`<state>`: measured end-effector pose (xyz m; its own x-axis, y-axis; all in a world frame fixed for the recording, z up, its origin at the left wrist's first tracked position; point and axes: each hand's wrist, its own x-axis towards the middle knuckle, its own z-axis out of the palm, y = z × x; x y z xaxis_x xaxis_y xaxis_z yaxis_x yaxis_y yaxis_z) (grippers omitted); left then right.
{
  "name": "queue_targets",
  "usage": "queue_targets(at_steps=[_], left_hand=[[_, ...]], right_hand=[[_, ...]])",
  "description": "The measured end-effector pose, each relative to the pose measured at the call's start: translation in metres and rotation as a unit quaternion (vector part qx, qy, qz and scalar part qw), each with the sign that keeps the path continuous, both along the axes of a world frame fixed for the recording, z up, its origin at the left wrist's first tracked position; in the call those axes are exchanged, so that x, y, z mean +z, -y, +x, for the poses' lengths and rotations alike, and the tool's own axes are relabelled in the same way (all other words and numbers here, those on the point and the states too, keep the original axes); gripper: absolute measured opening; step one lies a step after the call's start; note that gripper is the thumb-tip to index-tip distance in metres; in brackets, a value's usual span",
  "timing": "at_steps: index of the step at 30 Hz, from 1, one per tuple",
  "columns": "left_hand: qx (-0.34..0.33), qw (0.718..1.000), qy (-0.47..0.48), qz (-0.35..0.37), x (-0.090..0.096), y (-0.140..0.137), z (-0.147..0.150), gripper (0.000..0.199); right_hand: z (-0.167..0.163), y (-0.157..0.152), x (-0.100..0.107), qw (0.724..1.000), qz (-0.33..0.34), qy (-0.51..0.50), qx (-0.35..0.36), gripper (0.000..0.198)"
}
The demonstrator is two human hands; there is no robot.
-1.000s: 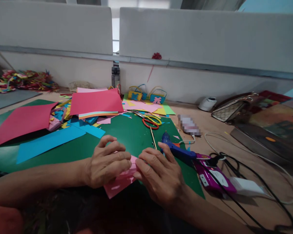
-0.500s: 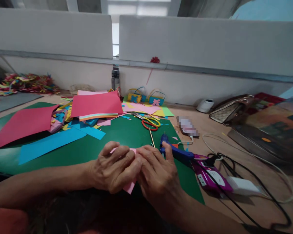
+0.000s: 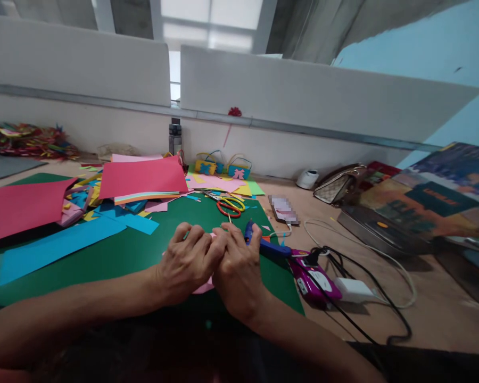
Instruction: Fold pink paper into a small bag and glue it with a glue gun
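Both hands meet over the front edge of the green cutting mat. My left hand is closed on a piece of pink paper, most of which the fingers cover. Pressed against it, my right hand grips the same paper with curled fingers. A blue glue gun lies just beyond the right hand, partly behind its fingers. Farther up the mat rest scissors with red and yellow handles. Little paper handbags with bows stand at the back.
Red paper sheets top a stack at the back left, with blue strips in front. On the right are a purple power strip, a white adapter, loose cables, a phone and a patterned bag.
The view has swung to the right, so the table's things sit farther left. Both hands still hold the pink paper; less of it shows below the fingers.
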<state>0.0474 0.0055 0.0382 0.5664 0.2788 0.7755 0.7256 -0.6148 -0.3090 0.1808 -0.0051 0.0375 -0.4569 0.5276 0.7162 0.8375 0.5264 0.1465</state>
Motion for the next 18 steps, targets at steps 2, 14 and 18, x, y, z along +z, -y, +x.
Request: queue_targets(at_steps=[2,14,18], left_hand=[[0.000,1.000,-0.001,-0.021,0.000,0.000,0.000,0.020],[0.020,0.999,0.011,-0.030,0.005,-0.001,-0.005,0.017],[-0.001,0.999,0.017,-0.041,0.004,-0.007,-0.010,0.018]], right_hand=[[0.000,-0.001,0.000,1.000,0.008,0.007,-0.003,0.017],[0.000,0.003,0.003,0.997,0.051,0.049,-0.019,0.026],[0.000,0.004,0.003,0.996,0.066,0.050,-0.022,0.027]])
